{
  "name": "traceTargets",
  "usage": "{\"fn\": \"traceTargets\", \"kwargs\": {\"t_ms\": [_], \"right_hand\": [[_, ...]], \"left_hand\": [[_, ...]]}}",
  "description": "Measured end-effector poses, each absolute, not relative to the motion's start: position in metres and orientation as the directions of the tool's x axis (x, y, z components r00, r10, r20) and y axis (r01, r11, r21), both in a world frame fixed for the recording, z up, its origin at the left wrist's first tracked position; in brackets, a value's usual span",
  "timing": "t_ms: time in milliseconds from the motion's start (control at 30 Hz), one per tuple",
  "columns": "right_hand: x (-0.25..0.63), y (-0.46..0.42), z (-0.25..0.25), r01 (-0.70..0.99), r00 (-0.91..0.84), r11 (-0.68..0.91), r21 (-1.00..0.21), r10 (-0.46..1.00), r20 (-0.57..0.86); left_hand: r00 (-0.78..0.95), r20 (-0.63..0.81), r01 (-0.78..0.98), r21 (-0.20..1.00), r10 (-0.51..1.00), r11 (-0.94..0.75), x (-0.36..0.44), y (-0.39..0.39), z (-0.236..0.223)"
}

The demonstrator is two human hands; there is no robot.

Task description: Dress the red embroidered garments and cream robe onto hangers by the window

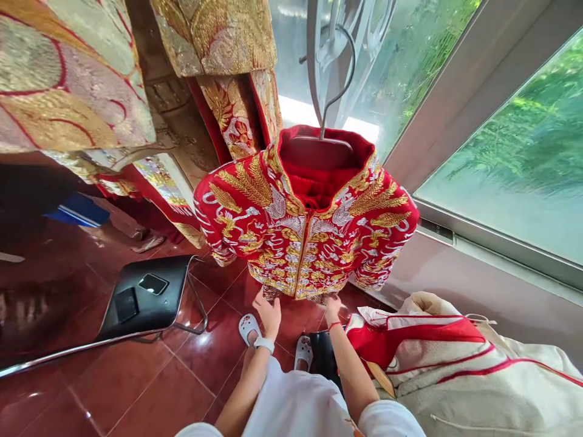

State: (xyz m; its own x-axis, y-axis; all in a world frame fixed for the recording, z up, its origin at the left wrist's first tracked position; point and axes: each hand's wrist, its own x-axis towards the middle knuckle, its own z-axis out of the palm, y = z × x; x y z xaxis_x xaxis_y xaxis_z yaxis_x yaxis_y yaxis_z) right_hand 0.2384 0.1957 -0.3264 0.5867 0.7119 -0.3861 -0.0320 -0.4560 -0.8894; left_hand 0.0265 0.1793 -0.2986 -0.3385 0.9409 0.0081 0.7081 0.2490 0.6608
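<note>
A red jacket (255, 212), thickly embroidered in gold and silver, hangs upright in front of me with its front closed by a zip. It is on a hanger (348, 79) whose metal hook rises from the collar to a white metal scroll frame (314, 54). My left hand (269, 314) pinches the bottom hem on the left side. On the right side of the same hem, my right hand (333, 309) is closed on the edge. The jacket partly hides the fingertips of both hands.
More embroidered garments (218, 36) hang at upper left. A black chair (168, 267) on the left bears a phone (153, 283) and a dark flat item (126, 304). Cream cloth with red trim (455, 376) is heaped at right, below the window (514, 152). Red tiles (132, 382) cover the floor.
</note>
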Motion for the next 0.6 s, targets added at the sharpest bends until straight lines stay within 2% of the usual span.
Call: {"fn": "traceTargets", "kwargs": {"t_ms": [67,133,200,267,367,600], "right_hand": [[0.234,0.195,-0.313,-0.018,0.682,-0.438,-0.899,0.652,-0.332],[0.221,0.203,-0.291,0.11,0.692,-0.336,-0.935,0.702,-0.17],[0.2,0.225,-0.265,0.327,0.554,-0.15,-0.933,0.83,0.061],[0.178,0.253,-0.242,0.478,0.369,-0.004,-0.878,0.908,0.197],[0.157,0.286,-0.221,0.542,0.273,0.021,-0.84,0.941,0.199],[0.158,0.266,-0.217,0.564,0.052,0.131,-0.815,0.98,0.193]], "left_hand": [[-0.282,0.212,0.778,0.622,0.936,0.093,0.022,0.189,-0.276],[-0.091,0.364,0.849,0.514,0.927,-0.118,0.022,0.209,-0.251],[0.109,0.372,0.882,0.392,0.922,-0.262,0.025,0.237,-0.228],[0.219,0.3,0.9,0.305,0.928,-0.312,0.026,0.268,-0.211],[0.26,0.22,0.923,0.23,0.94,-0.309,0.027,0.298,-0.198],[0.241,0.275,0.928,0.215,0.931,-0.304,0.041,0.274,-0.201]]}}
